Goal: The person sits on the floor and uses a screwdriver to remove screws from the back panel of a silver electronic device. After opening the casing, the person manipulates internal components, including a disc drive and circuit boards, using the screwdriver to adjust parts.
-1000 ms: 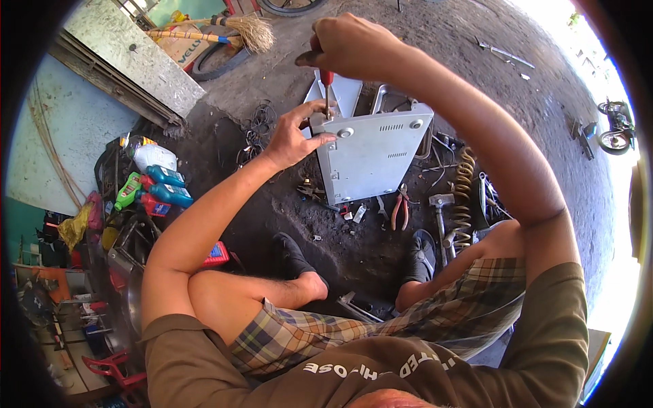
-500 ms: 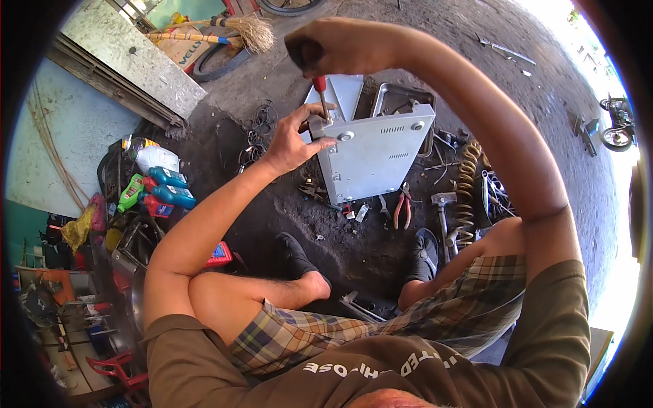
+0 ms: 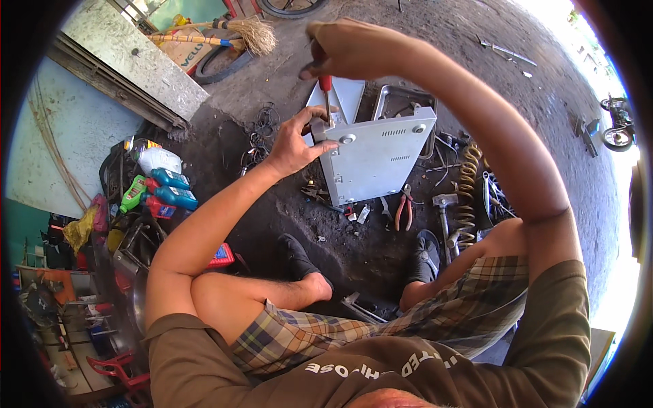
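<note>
A light grey metal case (image 3: 374,160) stands on its edge on the dark ground in front of me, its face with round feet and vent slots turned my way. My left hand (image 3: 296,144) grips its upper left corner, thumb on the near face and fingers over the top. Above that corner, my right hand (image 3: 357,51) is around the top of a red-handled screwdriver (image 3: 326,83). The shaft points down to the case's top edge, beside my left fingertips. The grip looks loose, and part of the handle is hidden by the hand.
Pliers (image 3: 405,207), a hammer (image 3: 445,207) and a coil spring (image 3: 467,183) lie right of the case. Behind it are a metal tray (image 3: 388,95) and a grey panel (image 3: 350,92). Several bottles (image 3: 173,178) stand at left; a broom (image 3: 252,35) lies farther back.
My right hand has turned and its fingers have loosened around the screwdriver handle, shifting slightly right. My left hand keeps its hold, and the case stays almost in place.
</note>
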Demonstrator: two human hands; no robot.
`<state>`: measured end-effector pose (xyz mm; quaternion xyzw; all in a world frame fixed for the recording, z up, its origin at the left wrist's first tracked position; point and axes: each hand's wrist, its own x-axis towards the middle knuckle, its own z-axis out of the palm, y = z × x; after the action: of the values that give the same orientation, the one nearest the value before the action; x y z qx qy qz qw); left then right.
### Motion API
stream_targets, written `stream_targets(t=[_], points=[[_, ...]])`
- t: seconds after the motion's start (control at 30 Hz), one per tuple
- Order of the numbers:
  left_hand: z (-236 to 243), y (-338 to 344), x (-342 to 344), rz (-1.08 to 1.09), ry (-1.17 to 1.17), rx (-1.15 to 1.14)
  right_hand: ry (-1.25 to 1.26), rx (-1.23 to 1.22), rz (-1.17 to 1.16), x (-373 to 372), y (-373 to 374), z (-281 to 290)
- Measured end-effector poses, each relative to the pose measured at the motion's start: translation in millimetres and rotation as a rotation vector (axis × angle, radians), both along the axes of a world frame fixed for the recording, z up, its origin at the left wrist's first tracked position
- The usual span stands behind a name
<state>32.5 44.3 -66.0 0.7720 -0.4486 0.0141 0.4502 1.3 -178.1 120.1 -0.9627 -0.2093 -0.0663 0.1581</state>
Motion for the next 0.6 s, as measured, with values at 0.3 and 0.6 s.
stream_targets(t=[0.3, 0.6], points=[[2, -4, -3, -0.015, 0.042, -0.014, -0.015, 0.094, 0.232, 6, -13, -3], [2, -5, -2, -0.019, 0.013, -0.002, -0.044, 0.076, 0.315, 9, -20, -1]])
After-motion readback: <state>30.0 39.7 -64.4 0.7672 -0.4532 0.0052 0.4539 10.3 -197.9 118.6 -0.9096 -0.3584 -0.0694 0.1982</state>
